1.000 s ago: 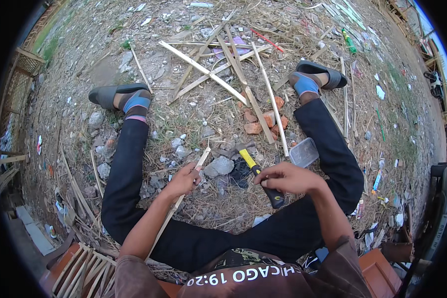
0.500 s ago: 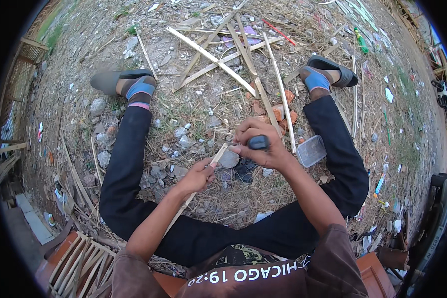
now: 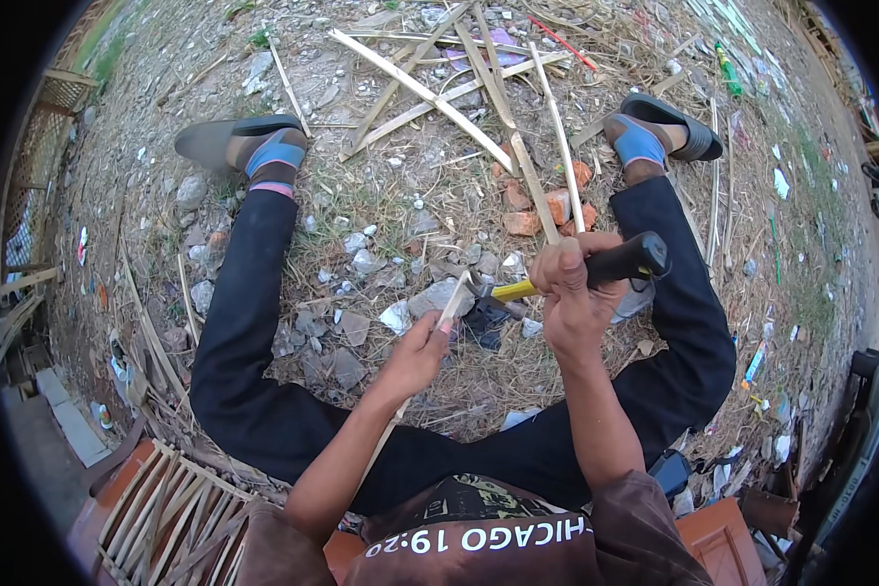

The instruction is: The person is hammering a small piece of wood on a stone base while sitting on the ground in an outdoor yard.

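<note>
My left hand (image 3: 415, 361) is closed around a pale bamboo strip (image 3: 455, 301), which slants up from under my left forearm. In my right hand (image 3: 578, 298) is a hammer (image 3: 513, 290) with a yellow shaft and a black grip. The hammer's metal head is at the strip's upper end; whether they touch, I cannot tell. Just below that end lies a grey stone (image 3: 430, 298), partly covered by the strip. A crumpled black item (image 3: 486, 327) lies on the ground beside the hammer head.
Long bamboo strips (image 3: 420, 93) lie crossed ahead between my feet. Broken red bricks (image 3: 523, 224) are beyond my right hand. A clear plastic container (image 3: 635, 301) is partly hidden by that hand. A slatted wooden bundle (image 3: 166, 513) is at lower left. My legs bend around the work spot.
My right hand has moved right, away from the strip's tip, and the hammer's yellow shaft and head now show. The left hand has shifted slightly right with the strip.
</note>
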`<move>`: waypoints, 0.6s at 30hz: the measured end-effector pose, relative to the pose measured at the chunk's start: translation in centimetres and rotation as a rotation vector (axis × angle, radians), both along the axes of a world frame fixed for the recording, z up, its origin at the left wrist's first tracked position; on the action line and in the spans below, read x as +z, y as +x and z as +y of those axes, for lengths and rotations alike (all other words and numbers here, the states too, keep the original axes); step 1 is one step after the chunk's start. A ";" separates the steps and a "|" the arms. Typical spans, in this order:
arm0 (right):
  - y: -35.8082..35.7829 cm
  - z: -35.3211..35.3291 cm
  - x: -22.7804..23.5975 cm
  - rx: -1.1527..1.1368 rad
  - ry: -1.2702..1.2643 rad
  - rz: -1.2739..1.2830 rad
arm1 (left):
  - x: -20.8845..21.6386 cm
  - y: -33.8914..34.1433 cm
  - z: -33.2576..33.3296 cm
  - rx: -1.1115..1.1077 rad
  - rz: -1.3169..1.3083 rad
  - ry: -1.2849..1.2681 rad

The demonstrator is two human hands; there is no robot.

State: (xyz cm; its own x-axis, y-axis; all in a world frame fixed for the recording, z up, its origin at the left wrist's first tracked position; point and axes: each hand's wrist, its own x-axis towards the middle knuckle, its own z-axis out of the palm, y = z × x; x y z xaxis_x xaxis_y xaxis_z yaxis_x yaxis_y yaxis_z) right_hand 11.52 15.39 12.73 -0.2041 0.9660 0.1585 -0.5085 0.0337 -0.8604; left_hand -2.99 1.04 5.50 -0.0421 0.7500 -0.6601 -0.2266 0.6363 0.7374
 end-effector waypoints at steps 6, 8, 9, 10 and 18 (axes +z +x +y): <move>-1.2 -0.2 1.1 -0.028 -0.041 -0.134 | 0.4 -0.1 -0.6 0.026 0.012 0.002; -0.7 -0.4 0.8 -0.012 -0.065 -0.148 | 0.6 -0.7 -0.2 0.052 0.041 -0.010; -0.5 -0.4 0.7 -0.005 -0.076 -0.155 | 0.7 -0.8 -0.1 0.061 0.060 -0.025; -0.6 -0.5 0.8 0.020 -0.099 -0.124 | 0.2 -0.7 -0.3 0.055 0.072 -0.014; -2.8 0.2 0.9 -0.050 -0.174 -0.130 | -0.2 -0.4 -0.9 0.071 0.157 0.034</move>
State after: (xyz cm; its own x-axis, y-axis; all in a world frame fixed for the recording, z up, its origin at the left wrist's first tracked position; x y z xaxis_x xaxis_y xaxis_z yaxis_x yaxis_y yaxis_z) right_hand 8.70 15.63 13.61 -0.1630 0.9860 -0.0362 -0.3944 -0.0988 -0.9136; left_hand -3.38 0.17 5.30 -0.1962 0.7631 -0.6158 -0.1504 0.5971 0.7879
